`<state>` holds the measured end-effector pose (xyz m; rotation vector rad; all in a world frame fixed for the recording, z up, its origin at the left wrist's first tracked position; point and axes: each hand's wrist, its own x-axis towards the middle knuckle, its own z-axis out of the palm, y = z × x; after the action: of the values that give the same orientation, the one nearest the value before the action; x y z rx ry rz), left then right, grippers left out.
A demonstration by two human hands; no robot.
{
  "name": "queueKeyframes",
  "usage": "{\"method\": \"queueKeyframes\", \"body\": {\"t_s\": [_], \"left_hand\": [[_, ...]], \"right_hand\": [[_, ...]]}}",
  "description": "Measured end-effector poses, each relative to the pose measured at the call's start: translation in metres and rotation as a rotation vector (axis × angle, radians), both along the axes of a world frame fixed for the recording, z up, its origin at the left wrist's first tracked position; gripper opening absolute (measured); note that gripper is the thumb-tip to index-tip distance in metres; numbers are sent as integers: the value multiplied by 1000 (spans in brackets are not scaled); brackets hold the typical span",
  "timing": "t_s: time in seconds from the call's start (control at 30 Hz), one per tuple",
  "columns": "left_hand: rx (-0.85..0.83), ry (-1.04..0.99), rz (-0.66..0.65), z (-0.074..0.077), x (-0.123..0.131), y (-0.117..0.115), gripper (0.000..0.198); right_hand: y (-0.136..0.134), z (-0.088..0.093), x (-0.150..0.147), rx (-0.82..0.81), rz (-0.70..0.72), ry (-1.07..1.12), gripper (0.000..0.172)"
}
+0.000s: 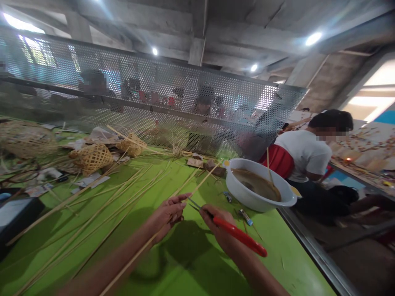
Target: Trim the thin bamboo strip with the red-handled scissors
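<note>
My left hand (171, 211) is closed around a thin pale bamboo strip (206, 177), which runs from beneath my forearm up toward the basin. Its fingertips pinch the strip near the middle of the table. In my right hand (217, 224) is a red-handled tool (240, 236) with two slim metal tips, spread slightly apart. Those tips point left and lie close to my left fingertips; I cannot tell whether they touch the strip. My right fingers wrap the tool where metal meets handle.
Long bamboo strips (101, 207) spread across the green table (262, 263) at left. Woven baskets (92, 158) and scraps stand behind them. A white basin (237, 193) of brownish water sits at right, near small metal clips (245, 217). A perforated metal screen (173, 94) lines the back; a person (305, 152) sits beyond.
</note>
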<state>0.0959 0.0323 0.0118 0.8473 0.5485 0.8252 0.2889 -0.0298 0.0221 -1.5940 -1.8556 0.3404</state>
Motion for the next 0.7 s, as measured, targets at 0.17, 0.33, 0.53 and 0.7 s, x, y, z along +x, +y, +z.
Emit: {"method": "queueKeyframes", "body": {"t_s": [0.17, 0.33, 0.53, 0.7], "left_hand": [[1, -18, -17, 0, -1, 0, 41], [-7, -31, -12, 0, -2, 0, 38], [-23, -39, -23, 1, -2, -1, 41], [-17, -17, -10, 2, -2, -1, 41]], "right_hand": [[1, -1, -1, 41, -45, 3, 30], [2, -3, 1, 24, -9, -3, 29], [0, -2, -2, 31, -28, -5, 28], [0, -5, -4, 24, -6, -9, 28]]}}
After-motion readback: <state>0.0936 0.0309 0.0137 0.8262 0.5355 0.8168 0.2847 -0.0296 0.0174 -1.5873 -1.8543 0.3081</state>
